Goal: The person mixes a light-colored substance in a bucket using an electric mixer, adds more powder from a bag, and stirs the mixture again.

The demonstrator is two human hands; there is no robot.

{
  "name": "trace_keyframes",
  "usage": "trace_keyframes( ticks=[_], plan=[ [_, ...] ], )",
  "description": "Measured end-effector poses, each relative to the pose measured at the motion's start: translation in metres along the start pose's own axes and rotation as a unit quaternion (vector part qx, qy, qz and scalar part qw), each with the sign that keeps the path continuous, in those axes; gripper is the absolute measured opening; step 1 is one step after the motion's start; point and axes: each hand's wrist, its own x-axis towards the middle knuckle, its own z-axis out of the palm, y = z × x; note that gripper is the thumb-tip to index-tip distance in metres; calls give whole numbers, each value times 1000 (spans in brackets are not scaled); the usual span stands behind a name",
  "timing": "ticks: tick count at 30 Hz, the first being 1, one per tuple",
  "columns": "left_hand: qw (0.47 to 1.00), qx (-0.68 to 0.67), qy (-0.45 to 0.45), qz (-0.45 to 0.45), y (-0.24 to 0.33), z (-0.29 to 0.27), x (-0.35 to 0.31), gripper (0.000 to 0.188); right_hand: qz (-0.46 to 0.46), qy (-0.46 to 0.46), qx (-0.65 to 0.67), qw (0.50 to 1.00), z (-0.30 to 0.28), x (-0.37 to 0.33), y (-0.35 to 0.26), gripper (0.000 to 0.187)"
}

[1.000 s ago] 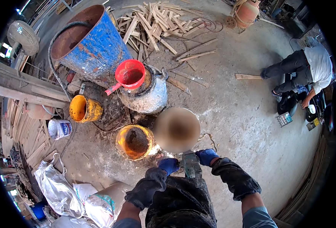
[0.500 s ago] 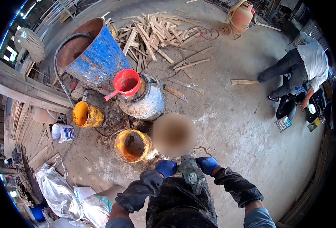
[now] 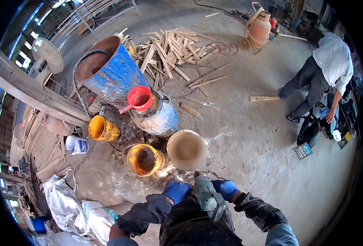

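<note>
Both my hands wear blue gloves and grip a grey-green mixing drill [image 3: 208, 197] in front of my body. My left hand [image 3: 176, 192] is closed at its left side, and my right hand [image 3: 226, 189] is closed at its right side. The gloves mostly hide the grips. The drill's nose points at a round pale bucket [image 3: 172, 143], whose inside is a brown blur; no shaft can be made out. Just left of it stands a yellow bucket [image 3: 161, 159] with a stained inside.
A dented metal drum [image 3: 159, 121] carries a red dipper [image 3: 140, 98]. Beyond are a big blue barrel [image 3: 122, 65] and scrap wood [image 3: 171, 49]. Smaller buckets and white sacks [image 3: 64, 201] lie left. Another person [image 3: 331, 61] bends over dark things at right.
My view has shifted, so the surroundings sit slightly lower and more to the right. The pale bucket's rim now shows where there was a full blur. Both hands keep hold of the drill.
</note>
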Motion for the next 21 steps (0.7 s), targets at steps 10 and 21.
trace_keyframes(
  ticks=[10,21],
  plan=[
    [998,-56,34,3,29,-115,-70,14,-80,-9,-11,997,-63,-9,-79,41],
    [992,-15,37,-121,-43,-105,-167,20,-155,-50,90,982,1,73,-157,38]
  ],
)
